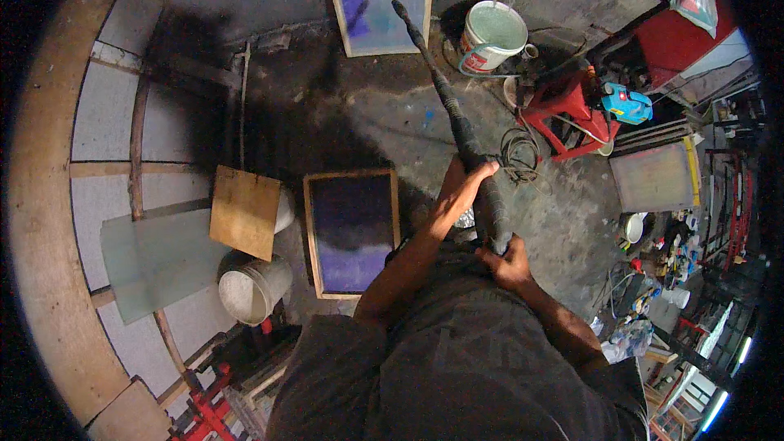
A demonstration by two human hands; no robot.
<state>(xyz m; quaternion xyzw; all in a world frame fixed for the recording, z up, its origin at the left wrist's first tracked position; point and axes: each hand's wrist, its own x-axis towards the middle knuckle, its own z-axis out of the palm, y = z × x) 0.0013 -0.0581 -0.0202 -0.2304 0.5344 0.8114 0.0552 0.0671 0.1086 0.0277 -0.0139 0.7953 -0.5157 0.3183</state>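
Spray wand (457, 121), black, ribbed and tapering, is being held near the centre and aimed toward 12 o'clock, the left hand (480, 176) being closed around its shaft and the right hand (510, 265) around its rear end. At 12 o'clock a wood-framed screen (378, 15) is being faced by its tip and seems partly done, smooth pale blue-grey being shown beside a remaining purple patch (349, 2). Toward 8 o'clock a second framed screen (353, 233), rectangular and deep purple, is apparently being left untreated over the rough, stained concrete floor (384, 122).
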